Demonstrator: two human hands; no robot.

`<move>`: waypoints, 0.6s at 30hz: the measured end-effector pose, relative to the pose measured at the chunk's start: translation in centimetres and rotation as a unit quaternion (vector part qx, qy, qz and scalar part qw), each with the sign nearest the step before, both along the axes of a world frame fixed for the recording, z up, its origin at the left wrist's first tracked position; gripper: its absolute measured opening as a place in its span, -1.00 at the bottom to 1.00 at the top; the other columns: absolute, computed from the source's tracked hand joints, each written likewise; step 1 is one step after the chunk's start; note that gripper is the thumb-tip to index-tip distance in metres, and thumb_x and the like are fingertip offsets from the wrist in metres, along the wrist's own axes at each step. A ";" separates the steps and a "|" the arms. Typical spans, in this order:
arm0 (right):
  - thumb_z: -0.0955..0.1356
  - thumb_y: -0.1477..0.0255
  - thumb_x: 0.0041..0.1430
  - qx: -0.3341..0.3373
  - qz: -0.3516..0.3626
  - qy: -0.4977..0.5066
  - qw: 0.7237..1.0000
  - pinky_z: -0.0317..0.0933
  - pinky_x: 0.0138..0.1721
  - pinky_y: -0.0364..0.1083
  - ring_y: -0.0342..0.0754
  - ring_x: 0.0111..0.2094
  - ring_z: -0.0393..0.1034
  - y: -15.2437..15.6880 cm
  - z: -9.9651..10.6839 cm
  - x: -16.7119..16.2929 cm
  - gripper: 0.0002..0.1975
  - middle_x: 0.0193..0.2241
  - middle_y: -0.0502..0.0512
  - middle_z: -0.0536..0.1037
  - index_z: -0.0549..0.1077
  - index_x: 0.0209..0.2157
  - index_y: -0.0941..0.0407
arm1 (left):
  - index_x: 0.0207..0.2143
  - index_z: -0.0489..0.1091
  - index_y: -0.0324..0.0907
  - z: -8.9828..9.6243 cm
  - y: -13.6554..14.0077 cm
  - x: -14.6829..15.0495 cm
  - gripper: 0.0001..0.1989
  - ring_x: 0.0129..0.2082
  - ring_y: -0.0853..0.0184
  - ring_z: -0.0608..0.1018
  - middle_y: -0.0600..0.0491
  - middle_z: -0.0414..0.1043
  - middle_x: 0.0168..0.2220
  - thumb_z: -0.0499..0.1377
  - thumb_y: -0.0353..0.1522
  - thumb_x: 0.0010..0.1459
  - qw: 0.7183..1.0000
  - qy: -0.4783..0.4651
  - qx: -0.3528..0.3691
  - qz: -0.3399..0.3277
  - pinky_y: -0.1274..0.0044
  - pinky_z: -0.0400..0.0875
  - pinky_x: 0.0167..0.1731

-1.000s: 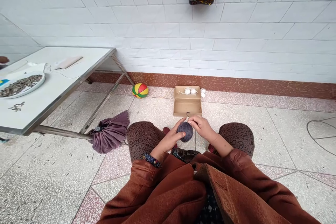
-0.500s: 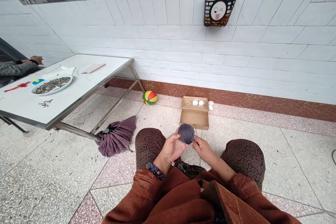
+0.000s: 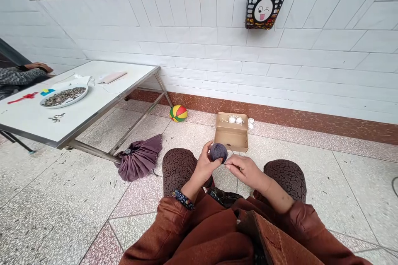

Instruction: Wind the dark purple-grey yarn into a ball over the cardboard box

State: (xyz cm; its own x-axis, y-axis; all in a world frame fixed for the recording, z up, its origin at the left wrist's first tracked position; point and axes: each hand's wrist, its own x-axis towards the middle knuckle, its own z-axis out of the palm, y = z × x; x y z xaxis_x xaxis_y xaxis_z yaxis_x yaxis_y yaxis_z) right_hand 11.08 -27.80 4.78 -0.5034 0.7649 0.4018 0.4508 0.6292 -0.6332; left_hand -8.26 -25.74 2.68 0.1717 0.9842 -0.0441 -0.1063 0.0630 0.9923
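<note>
A dark grey-purple ball of yarn (image 3: pixel 218 152) is cupped in my left hand (image 3: pixel 203 169), with the thumb across its lower front and the fingers around its far side. Just right of the ball, my right hand (image 3: pixel 247 172) pinches the yarn strand between thumb and fingertips. Both hands are between my knees, above the floor. Beyond them an open cardboard box (image 3: pixel 231 138) rests on the floor, with white balls (image 3: pixel 235 120) on its raised lid part and more white ones beside it.
To the left stands a white table (image 3: pixel 102 97) bearing a plate of seeds (image 3: pixel 66 96) and a pink flat item (image 3: pixel 112 77). A folded purple umbrella (image 3: pixel 139 159) and a colourful ball (image 3: pixel 178 113) lie on the floor. Another person's hands (image 3: pixel 40 66) appear at far left. A black basket (image 3: pixel 264 10) hangs on the wall.
My left hand has turned, bringing its thumb across the ball's front. My right hand has rotated with its back upward, still pinching beside the ball. The view has shifted slightly.
</note>
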 end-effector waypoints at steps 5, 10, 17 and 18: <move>0.25 0.28 0.43 0.016 -0.084 0.058 0.995 0.29 -0.24 -0.08 -0.02 -0.31 0.44 3.0 0.1 0.9 -0.73 -0.38 0.11 0.54 0.49 -0.30 0.08 | 0.31 0.10 -0.09 0.0 -0.5 -0.1 -0.16 -0.05 0.22 0.45 -0.05 0.37 0.01 0.33 -0.34 -0.01 0.993 -0.012 -0.006 -0.114 0.35 0.28 0.05; 0.31 0.25 0.35 -0.072 -0.113 0.165 0.977 0.26 -0.31 -0.11 -0.05 -0.40 0.38 3.6 -2.6 0.1 -0.74 -0.45 0.03 0.49 0.45 -0.38 0.08 | 0.34 0.15 0.01 0.6 -1.7 -0.1 -0.21 -0.09 0.22 0.46 -0.05 0.35 0.11 0.30 -0.22 0.06 0.952 -0.170 -0.095 -0.238 0.41 0.36 -0.09; 0.23 0.27 0.35 -0.168 -0.136 0.169 0.962 0.19 -0.39 -0.13 -0.08 -0.46 0.28 1.2 -6.3 -0.6 -0.73 -0.52 -0.02 0.40 0.35 -0.42 0.08 | 0.28 0.29 -0.04 1.5 -1.5 0.0 -0.25 -0.07 0.23 0.49 -0.07 0.42 0.05 0.33 -0.36 0.00 0.937 -0.269 -0.136 -0.175 0.41 0.38 -0.02; 0.22 0.27 0.35 -0.168 -0.142 0.156 0.963 0.19 -0.39 -0.13 -0.09 -0.46 0.28 0.9 -6.6 -0.5 -0.73 -0.52 -0.03 0.40 0.35 -0.41 0.08 | 0.27 0.30 -0.07 1.5 -1.3 0.0 -0.26 -0.05 0.21 0.49 -0.08 0.43 0.05 0.33 -0.36 0.00 0.942 -0.265 -0.132 -0.158 0.39 0.38 0.00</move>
State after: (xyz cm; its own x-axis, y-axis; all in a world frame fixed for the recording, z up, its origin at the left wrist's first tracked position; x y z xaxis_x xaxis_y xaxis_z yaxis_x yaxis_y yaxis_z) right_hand 10.53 -26.88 -1.81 -0.1504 0.9671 0.2052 0.3287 0.2447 -0.9122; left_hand -8.25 -27.01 4.21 0.5214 0.8467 -0.1063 -0.5168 0.4125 0.7502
